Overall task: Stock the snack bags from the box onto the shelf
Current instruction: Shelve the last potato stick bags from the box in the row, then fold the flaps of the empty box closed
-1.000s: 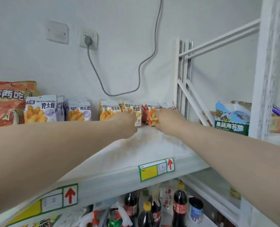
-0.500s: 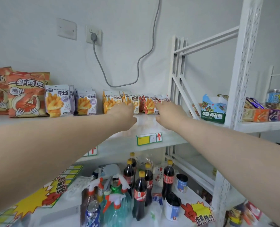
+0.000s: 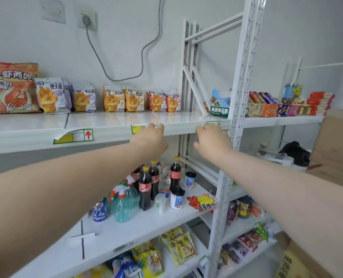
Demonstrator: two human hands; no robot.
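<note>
A row of small fry-snack bags stands upright at the back of the white top shelf [image 3: 110,122]: purple ones [image 3: 53,95], orange ones [image 3: 124,98] and red ones [image 3: 163,100]. My left hand [image 3: 149,140] and my right hand [image 3: 211,140] hover side by side just in front of and below the shelf's front edge. Both hold nothing, and their fingers hang loosely curled. Part of a cardboard box [image 3: 299,257] shows at the bottom right; its contents are out of sight.
Large prawn-cracker bags [image 3: 12,87] stand at the shelf's left end. A perforated white upright [image 3: 241,87] divides the bays. Cola bottles [image 3: 145,189], spray bottles and cups crowd the shelf below. More cardboard [image 3: 337,145] sits at right.
Both hands have drawn back from the red and orange bags at the shelf's rear to its front edge, leaving the bags standing. The camera has pulled back and tilted down.
</note>
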